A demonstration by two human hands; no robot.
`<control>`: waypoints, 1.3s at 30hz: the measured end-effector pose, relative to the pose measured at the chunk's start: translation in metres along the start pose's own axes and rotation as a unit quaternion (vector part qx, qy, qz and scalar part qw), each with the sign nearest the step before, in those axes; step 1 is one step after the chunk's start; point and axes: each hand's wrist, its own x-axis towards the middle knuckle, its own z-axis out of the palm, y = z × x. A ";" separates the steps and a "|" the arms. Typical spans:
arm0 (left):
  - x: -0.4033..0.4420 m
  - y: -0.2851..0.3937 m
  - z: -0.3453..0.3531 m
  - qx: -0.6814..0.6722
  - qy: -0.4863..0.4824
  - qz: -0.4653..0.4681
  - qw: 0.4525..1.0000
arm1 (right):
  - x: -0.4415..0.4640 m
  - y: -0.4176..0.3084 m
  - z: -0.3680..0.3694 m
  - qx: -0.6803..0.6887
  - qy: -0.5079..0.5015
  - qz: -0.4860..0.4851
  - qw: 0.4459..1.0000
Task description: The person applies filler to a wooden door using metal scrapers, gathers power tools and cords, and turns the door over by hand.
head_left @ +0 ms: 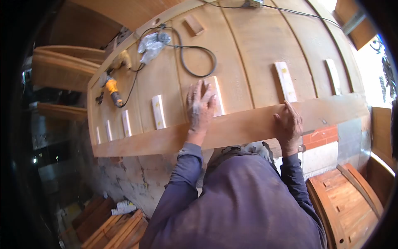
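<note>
My left hand [200, 110] lies with its fingers stretched over a pale wooden block [216, 97], which stands against a long wooden rail [244, 123] along the near edge of a large wooden panel [232, 45]. The palm side is hidden. On the same rail rests my right hand [289, 125], fingers extended and thumb apart, its fingertips close to the lower end of another pale block [285, 81]. Several similar blocks stand in a row along the rail, among them one block [158, 112] to the left and one block [333, 77] to the right.
A yellow-and-black power tool [112, 89] lies on the panel's left part, its black cable [181, 47] looping by a clear plastic bag [153, 46]. A loose wood piece [194, 25] lies farther back. Curved wooden panels [344, 203] lean at lower right; planks [118, 230] lie at lower left.
</note>
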 end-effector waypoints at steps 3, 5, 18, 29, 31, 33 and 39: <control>-0.001 -0.005 0.006 -0.020 0.010 -0.012 1.000 | 0.000 -0.001 0.000 0.014 -0.012 -0.011 1.000; -0.001 -0.005 0.004 -0.024 0.001 -0.017 1.000 | 0.001 0.000 0.000 0.004 -0.015 -0.018 1.000; 0.003 -0.007 -0.004 -0.010 -0.103 -0.077 0.992 | 0.002 -0.004 0.001 -0.023 -0.029 -0.038 0.999; -0.032 -0.018 -0.011 -0.004 -0.094 -0.161 0.982 | -0.008 0.003 0.001 -0.043 -0.063 -0.047 0.996; -0.057 -0.022 -0.020 -0.013 -0.086 -0.184 0.979 | -0.008 0.003 0.001 -0.046 -0.062 -0.048 0.996; -0.086 -0.030 -0.023 -0.010 -0.065 -0.203 0.977 | -0.010 0.004 0.004 -0.050 -0.066 -0.045 0.996; -0.111 -0.020 -0.038 0.032 -0.042 -0.219 0.974 | -0.008 -0.001 0.006 -0.095 -0.100 -0.040 0.990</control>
